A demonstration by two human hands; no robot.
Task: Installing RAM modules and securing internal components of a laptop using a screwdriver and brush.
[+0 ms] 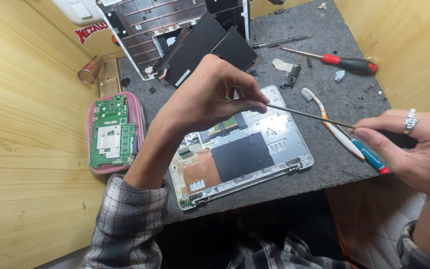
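A thin metal rod [307, 113] ran level between both hands above the opened white laptop shell [245, 149], with the left hand [210, 94] pinching its far tip between thumb and fingertips and the right hand [406, 144] (it wore a ring) gripping the other end near the table's edge. Just under the rod lay a white toothbrush [330, 124] on the grey felt mat [324, 84], and farther back a red-handled screwdriver [342, 62]. At the left, well apart from the hands, a green circuit board [111, 130] rested in a pink tray [138, 112].
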